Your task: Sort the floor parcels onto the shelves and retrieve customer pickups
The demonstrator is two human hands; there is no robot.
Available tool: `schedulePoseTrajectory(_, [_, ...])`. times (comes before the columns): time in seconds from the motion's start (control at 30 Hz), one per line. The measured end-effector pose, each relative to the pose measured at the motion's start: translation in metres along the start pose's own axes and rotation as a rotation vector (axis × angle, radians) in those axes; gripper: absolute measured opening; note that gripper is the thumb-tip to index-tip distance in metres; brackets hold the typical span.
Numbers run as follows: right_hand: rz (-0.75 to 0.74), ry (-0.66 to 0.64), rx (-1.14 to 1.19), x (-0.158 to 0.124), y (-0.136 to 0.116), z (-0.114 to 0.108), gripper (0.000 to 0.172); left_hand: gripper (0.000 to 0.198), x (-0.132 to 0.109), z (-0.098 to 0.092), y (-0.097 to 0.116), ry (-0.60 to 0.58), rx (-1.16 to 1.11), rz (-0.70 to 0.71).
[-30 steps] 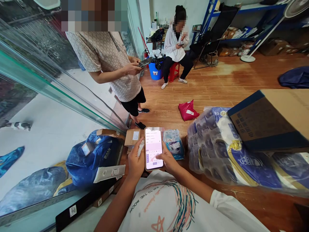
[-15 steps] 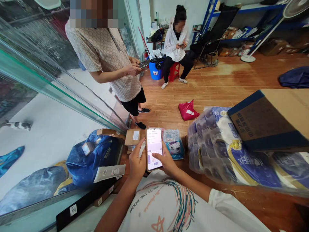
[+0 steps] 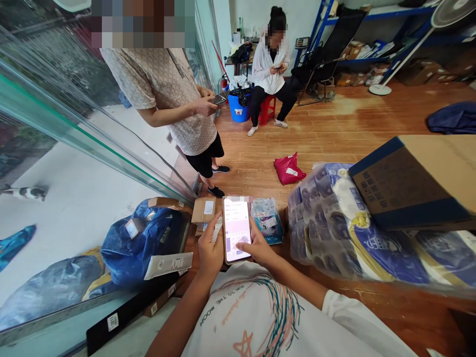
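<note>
A smartphone (image 3: 237,225) with a bright screen and a keyboard on its lower half is held upright in front of my shirt. My left hand (image 3: 210,244) closes on its left edge. Around the right edge sits my right hand (image 3: 259,244), its thumb over the keyboard; the other fingers are mostly hidden behind the phone. Just past the phone are a small cardboard box (image 3: 203,210) with a label on the left and a blue plastic-wrapped parcel (image 3: 268,223) on the right.
Wrapped paper rolls (image 3: 320,223) and a large carton (image 3: 416,183) stand to the right. A blue sack (image 3: 139,248) lies left, beside a glass partition. A red parcel (image 3: 289,168) is on the floor. One person (image 3: 174,99) stands ahead-left; another (image 3: 270,69) sits farther back.
My right thumb has shifted slightly right and down over the keyboard. The phone has tilted a little, its top moving left. The view has shifted slightly.
</note>
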State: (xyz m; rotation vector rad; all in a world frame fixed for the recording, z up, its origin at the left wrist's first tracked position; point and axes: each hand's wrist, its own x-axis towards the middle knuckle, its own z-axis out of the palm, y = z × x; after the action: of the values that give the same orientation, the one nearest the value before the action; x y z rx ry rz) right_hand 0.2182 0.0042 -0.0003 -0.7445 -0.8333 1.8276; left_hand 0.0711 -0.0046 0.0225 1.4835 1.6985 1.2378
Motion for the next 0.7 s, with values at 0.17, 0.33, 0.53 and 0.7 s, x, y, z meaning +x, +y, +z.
schedulePoseTrajectory(0.17, [0.075,0.057,0.111,0.000,0.005,0.002,0.064,0.039,-0.002,-0.001,0.001,0.011,0.034,0.009])
schedulePoseTrajectory(0.33, [0.037,0.079,0.113,-0.001,0.005,0.006,0.069,0.039,-0.004,-0.001,0.002,0.000,0.034,0.025])
schedulePoseTrajectory(0.53, [-0.039,0.134,0.023,-0.001,0.005,0.012,0.055,0.037,-0.005,0.000,0.005,0.014,0.036,0.053])
schedulePoseTrajectory(0.7, [-0.039,0.024,0.056,-0.001,0.003,-0.001,0.058,0.039,-0.004,-0.002,0.000,0.028,0.009,-0.005])
